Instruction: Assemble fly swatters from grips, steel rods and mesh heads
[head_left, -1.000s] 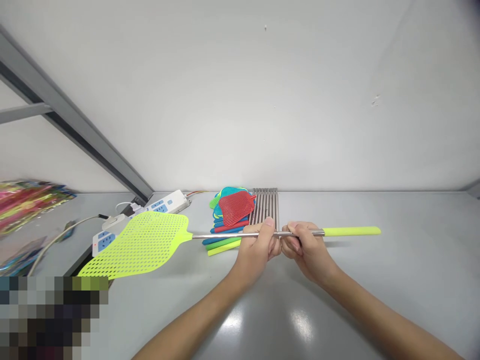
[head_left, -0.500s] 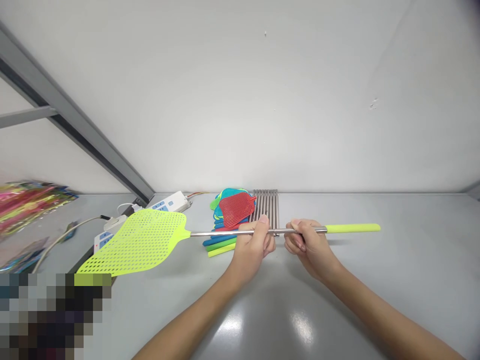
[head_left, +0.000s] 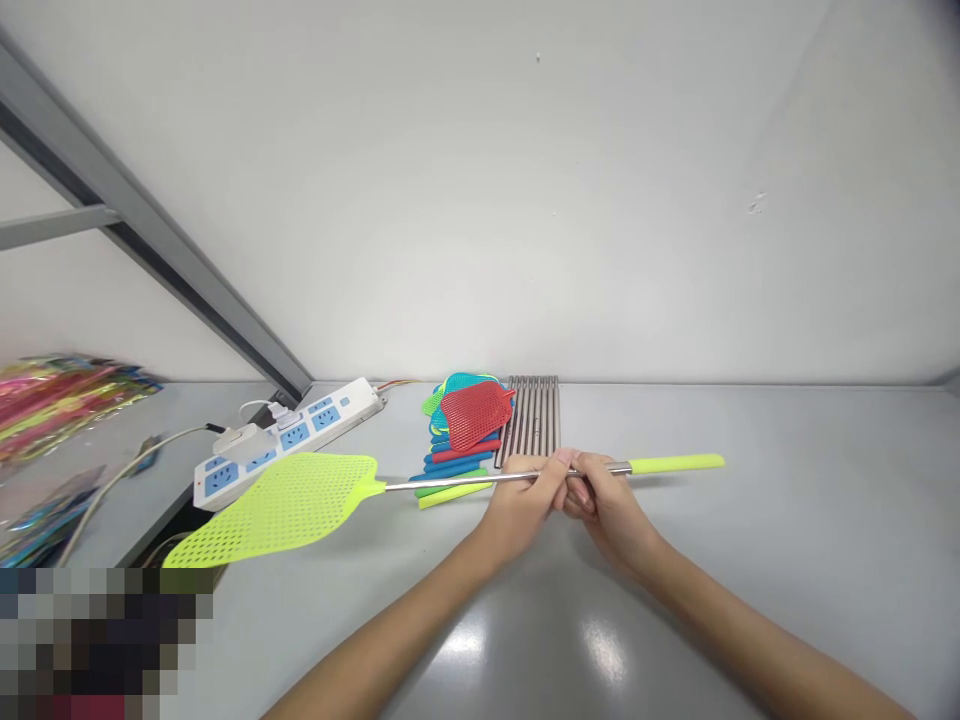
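Left hand (head_left: 525, 500), right hand (head_left: 611, 500), one yellow swatter (head_left: 367, 488).
Both gripped its rod (head_left: 450, 482); one red paddle (head_left: 478, 416) lay at their ten o'clock.

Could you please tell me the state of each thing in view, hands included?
Left hand: closed around the swatter rod
Right hand: closed around the same rod, near the handle
Yellow-green handle: attached at the rod's right end
Yellow-green mesh head: attached at the rod's left end
Red mesh head: lying atop other heads
Metal rods: lying side by side
Power strip: plugs inserted
Packets: piled, contents unclear
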